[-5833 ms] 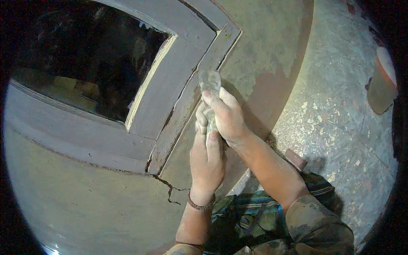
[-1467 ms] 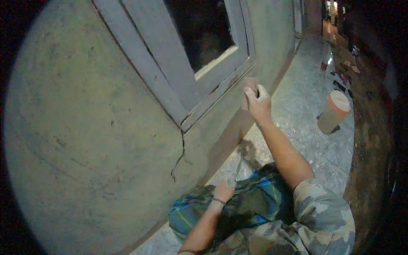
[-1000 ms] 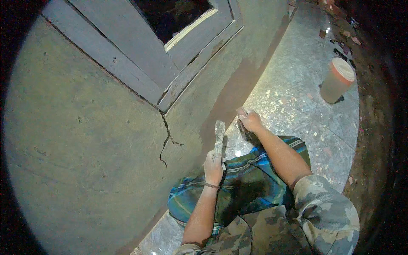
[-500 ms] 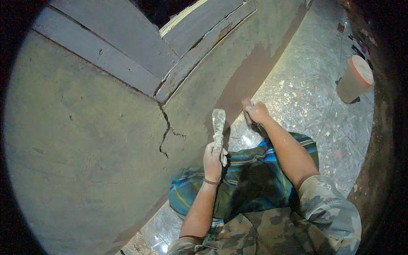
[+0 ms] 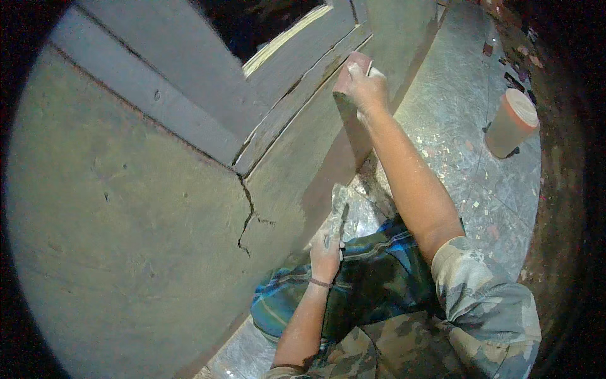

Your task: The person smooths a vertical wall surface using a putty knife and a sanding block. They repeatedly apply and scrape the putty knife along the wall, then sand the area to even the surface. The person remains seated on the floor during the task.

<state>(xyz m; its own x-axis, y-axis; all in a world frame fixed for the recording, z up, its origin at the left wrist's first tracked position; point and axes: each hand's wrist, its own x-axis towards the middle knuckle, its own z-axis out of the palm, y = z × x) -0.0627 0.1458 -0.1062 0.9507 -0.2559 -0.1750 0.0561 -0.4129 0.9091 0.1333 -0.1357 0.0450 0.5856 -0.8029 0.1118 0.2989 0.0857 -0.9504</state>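
My right hand (image 5: 369, 93) is raised against the wall (image 5: 132, 271), just below the grey wooden frame (image 5: 284, 98). Its fingers grip a flat reddish piece that looks like folded sandpaper (image 5: 346, 79), pressed to the wall's surface. Lower down, over my lap, my left hand (image 5: 324, 256) is closed round the handle of a putty knife (image 5: 339, 201), which points up and away from me. The blade is smeared with whitish material, and both hands are dusted white. From the frame's corner a dark crack (image 5: 250, 211) runs down the wall.
To the right, a pale container with an orange rim and white lid (image 5: 512, 123) stands on the grey, speckled floor (image 5: 464, 82). Small debris lies along the floor's far right edge. A dark opening (image 5: 252, 25) shows within the frame. A darker brown band (image 5: 328, 183) follows the wall's foot.
My right hand has moved from the wall's foot up and away to just under the wooden frame, carrying the sandpaper. My left hand, with the putty knife, has dropped slightly toward my lap.
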